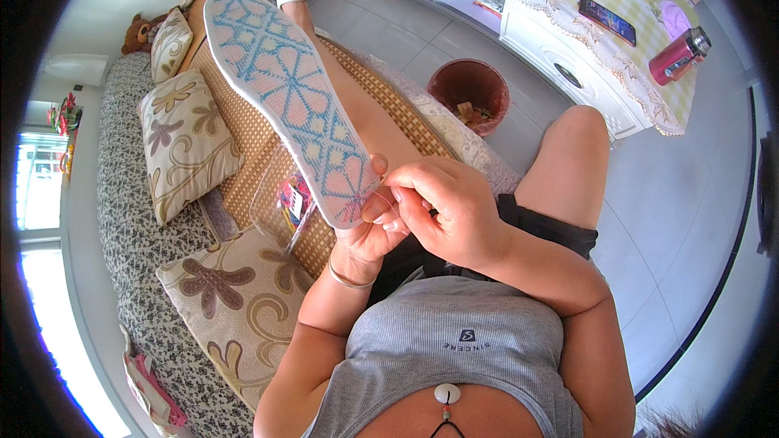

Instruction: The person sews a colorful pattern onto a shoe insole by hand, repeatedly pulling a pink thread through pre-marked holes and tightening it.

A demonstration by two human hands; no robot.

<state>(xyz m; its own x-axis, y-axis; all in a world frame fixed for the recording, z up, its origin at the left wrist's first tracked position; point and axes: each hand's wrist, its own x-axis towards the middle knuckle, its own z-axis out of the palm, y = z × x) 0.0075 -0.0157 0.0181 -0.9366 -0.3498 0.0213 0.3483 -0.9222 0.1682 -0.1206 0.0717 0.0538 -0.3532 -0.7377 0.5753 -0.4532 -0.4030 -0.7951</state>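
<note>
A long white shoe insole (299, 105), cross-stitched in blue and pink, slants up and left from my hands. My left hand (361, 242), with a bangle at its wrist, holds the insole by its near, narrower end, the fingers partly behind it. Close against that end's right edge, my right hand (454, 209) is closed in a pinch. A fine pale thread (393, 201) shows at its fingertips; whether a needle is there too is too small to tell. Below the insole, a clear plastic box (276, 209) with colourful bundles lies on the woven seat mat.
Patterned cushions (188, 146) line the sofa at left. A brown waste bin (469, 96) stands on the tiled floor beyond my knees. At the far right, a covered table (560, 0) bears a phone (607, 20) and a red thermos (680, 57).
</note>
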